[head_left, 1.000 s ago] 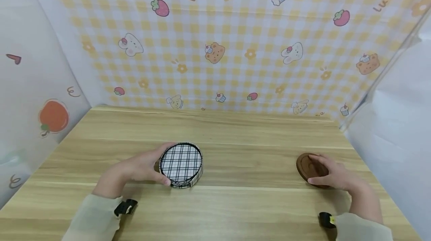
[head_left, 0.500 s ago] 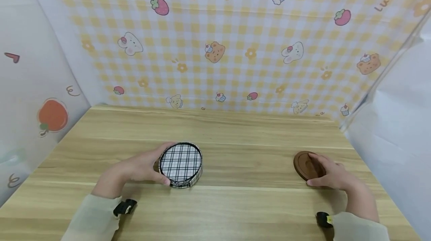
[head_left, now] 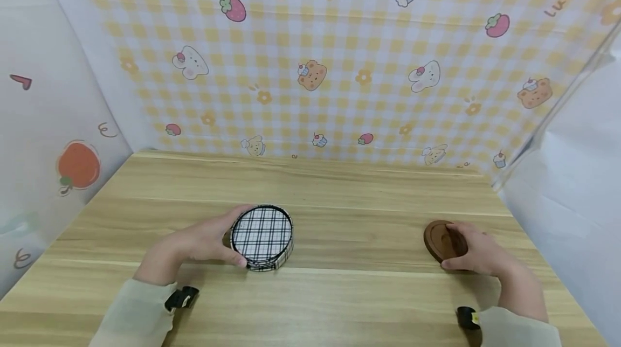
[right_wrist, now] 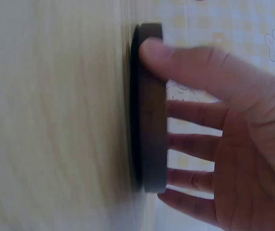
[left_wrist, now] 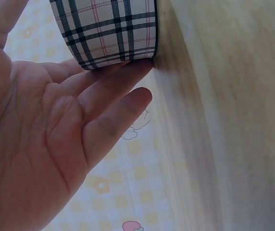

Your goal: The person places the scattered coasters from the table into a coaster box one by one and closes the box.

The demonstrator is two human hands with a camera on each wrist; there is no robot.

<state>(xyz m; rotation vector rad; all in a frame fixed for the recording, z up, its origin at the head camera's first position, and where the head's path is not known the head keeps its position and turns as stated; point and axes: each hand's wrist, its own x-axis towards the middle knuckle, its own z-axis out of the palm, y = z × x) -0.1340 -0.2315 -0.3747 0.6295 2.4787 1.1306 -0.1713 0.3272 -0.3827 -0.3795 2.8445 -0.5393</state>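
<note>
A round box (head_left: 262, 234) in white and black plaid stands on the table at left of centre. My left hand (head_left: 208, 239) holds it from the left, thumb on the near side and fingers reaching round the far side. The left wrist view shows the plaid wall (left_wrist: 111, 31) of the box against the fingers. Toward the right, my right hand (head_left: 482, 252) grips a flat round brown wooden disc (head_left: 439, 242) by its edges. Seen edge-on in the right wrist view, the disc (right_wrist: 154, 130) has the thumb on its near edge; whether it touches the table is unclear.
Both things are on a light wood-grain table (head_left: 339, 304). A yellow checked cloth wall (head_left: 335, 29) rises behind it. White walls close the left (head_left: 39, 120) and right (head_left: 582, 191) sides. Bare tabletop lies between the hands.
My right hand and the wooden disc have shifted slightly to the left since one second ago. The left hand and plaid box stay in place.
</note>
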